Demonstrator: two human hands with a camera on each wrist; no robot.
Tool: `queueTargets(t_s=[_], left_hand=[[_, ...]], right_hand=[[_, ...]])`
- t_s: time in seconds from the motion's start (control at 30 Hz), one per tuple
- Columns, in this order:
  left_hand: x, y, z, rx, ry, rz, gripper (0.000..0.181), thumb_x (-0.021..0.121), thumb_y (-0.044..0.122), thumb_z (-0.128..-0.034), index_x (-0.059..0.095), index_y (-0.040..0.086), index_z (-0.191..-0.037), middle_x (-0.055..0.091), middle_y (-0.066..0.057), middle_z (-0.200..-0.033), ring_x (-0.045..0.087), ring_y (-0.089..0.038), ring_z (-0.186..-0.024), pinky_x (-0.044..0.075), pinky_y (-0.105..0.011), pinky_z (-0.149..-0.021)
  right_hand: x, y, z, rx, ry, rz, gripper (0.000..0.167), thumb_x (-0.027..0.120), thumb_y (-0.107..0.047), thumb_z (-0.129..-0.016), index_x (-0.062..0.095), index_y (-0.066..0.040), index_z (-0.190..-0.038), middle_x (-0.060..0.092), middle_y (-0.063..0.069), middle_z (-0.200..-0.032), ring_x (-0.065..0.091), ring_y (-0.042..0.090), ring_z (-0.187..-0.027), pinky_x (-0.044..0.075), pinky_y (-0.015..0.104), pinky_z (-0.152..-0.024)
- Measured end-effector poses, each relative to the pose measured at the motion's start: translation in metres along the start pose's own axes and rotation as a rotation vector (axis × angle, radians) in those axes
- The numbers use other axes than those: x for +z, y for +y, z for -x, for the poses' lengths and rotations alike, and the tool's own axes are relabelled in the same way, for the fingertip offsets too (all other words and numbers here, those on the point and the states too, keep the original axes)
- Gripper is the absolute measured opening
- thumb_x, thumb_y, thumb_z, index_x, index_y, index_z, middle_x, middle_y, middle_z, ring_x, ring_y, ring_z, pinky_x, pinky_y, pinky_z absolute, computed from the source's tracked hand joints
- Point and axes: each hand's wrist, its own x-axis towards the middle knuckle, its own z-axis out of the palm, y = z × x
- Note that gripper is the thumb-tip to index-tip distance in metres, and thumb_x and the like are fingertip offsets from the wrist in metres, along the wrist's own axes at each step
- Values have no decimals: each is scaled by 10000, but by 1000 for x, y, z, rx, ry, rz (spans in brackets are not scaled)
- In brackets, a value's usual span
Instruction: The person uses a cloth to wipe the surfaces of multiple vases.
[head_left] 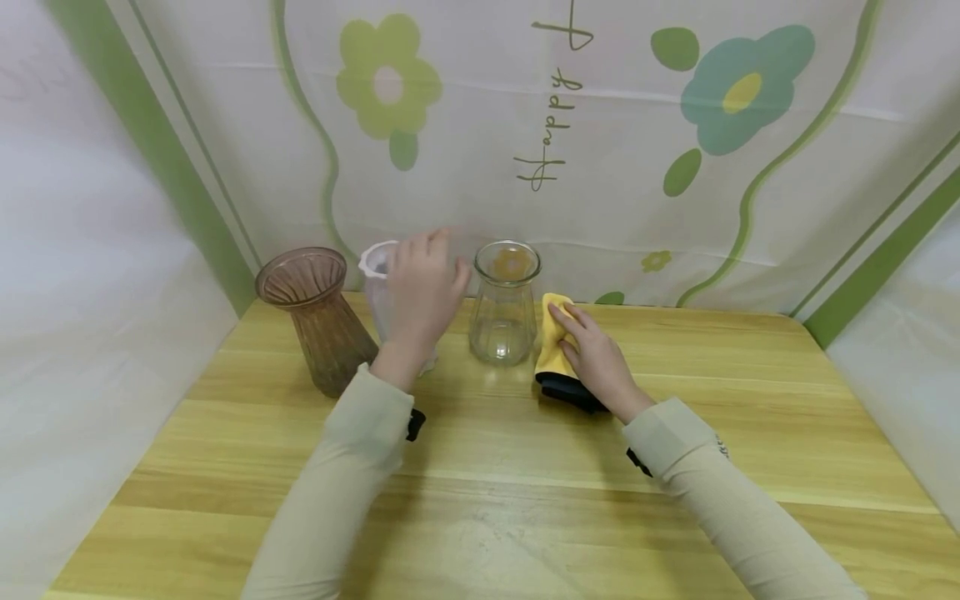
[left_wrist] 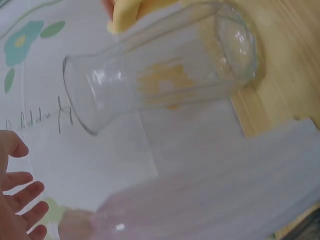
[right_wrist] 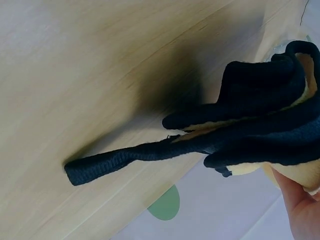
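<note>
My right hand [head_left: 600, 367] grips a bunched yellow and black cloth [head_left: 553, 342], just right of the clear glass vase [head_left: 504, 321]. In the right wrist view the black side of the cloth [right_wrist: 260, 120] hangs in folds, with yellow showing inside. My left hand [head_left: 423, 287], blurred, is raised in front of the pale pink-white vase [head_left: 377, 300] and hides part of it. Its fingers [left_wrist: 25, 195] are spread, with nothing held, in the left wrist view. A brown ribbed glass vase [head_left: 326, 333] stands at the left of the table.
All three vases stand toward the back of the wooden table [head_left: 495, 500]. Behind them hangs a white curtain [head_left: 480, 108] printed with flowers. White fabric [head_left: 90, 292] also encloses the left side, and more of it the right.
</note>
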Motion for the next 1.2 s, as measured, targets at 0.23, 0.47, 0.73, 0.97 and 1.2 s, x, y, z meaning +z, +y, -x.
queueTargets(t_s=[0.23,0.47,0.73,0.97,1.2], left_hand=[[-4,-31,4,-96,12,-16,316,590,193,-921,637,-21,-1149,643,-193,-1182,573,-373,-1093,392,-505,-1006],[-9,-54,7,-204,-72,-26,424,519,381,-943,624,21,-1140,589,-182,-1265,478,-368,-1209,228,-544,-1113],[-10,-59,5,-261,-232,-120,722,463,631,-880,571,-23,-1164,548,-229,-1268,410,-398,-1255,130,-554,-1145],[-13,-56,3,-264,-370,-231,808,401,638,-912,483,-58,-1312,572,-259,-1271,458,-403,-1257,114,-590,-1167],[-10,-54,4,-253,-339,-229,772,441,585,-927,473,-73,-1329,607,-262,-1219,580,-402,-1121,142,-588,-1164]], right_hand=[[-1,0,0,10,-15,-6,581,625,-14,-894,437,-105,-1436,429,229,-1442,472,184,-505,436,304,-530],[1,-2,-2,-8,-17,-15,578,620,-22,-900,431,-107,-1440,431,228,-1437,462,178,-513,431,298,-532],[2,-2,-2,2,-34,-13,577,613,-33,-908,421,-113,-1447,419,219,-1447,429,167,-493,396,280,-509],[2,-1,-2,-3,-29,-12,574,616,-40,-909,423,-112,-1445,423,222,-1445,468,183,-523,417,292,-522],[1,-2,-1,-11,-13,-22,575,618,-38,-907,427,-117,-1443,430,222,-1440,497,201,-543,445,314,-539]])
